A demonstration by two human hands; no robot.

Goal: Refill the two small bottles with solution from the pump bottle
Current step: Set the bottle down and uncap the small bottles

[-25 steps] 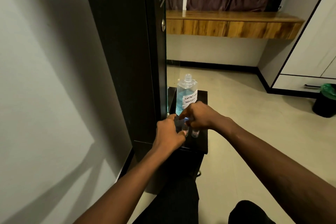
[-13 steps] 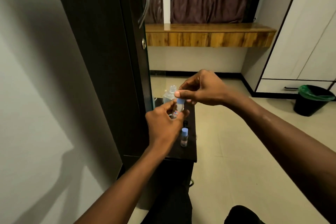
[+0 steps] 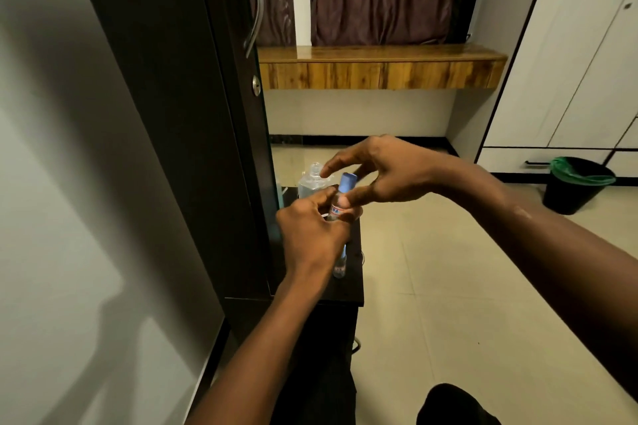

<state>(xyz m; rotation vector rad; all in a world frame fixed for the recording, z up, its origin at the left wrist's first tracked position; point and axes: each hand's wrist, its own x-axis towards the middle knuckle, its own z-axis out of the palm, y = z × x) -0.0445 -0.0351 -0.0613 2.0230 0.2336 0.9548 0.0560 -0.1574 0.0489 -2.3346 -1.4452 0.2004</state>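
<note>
My left hand point(image 3: 312, 231) grips a small clear bottle point(image 3: 336, 207) with a red-and-white label, held upright above the dark side table point(image 3: 352, 286). My right hand point(image 3: 386, 172) pinches the bottle's tall light-blue cap point(image 3: 347, 182) between thumb and fingers. A second small bottle point(image 3: 340, 266) with a blue cap stands on the table, partly hidden behind my left wrist. The larger clear bottle of solution point(image 3: 312, 183) stands at the table's back, its neck bare, its body mostly hidden by my hands.
A tall dark wardrobe door point(image 3: 193, 97) with a metal handle point(image 3: 253, 0) rises to the left of the table. A black bin point(image 3: 576, 183) with a green liner stands on the tiled floor at right. A wooden shelf point(image 3: 379, 69) runs along the back wall.
I lifted one small bottle off the table with my left hand and raised it. My right hand has shifted its grip on the blue cap, fingers now spread wider.
</note>
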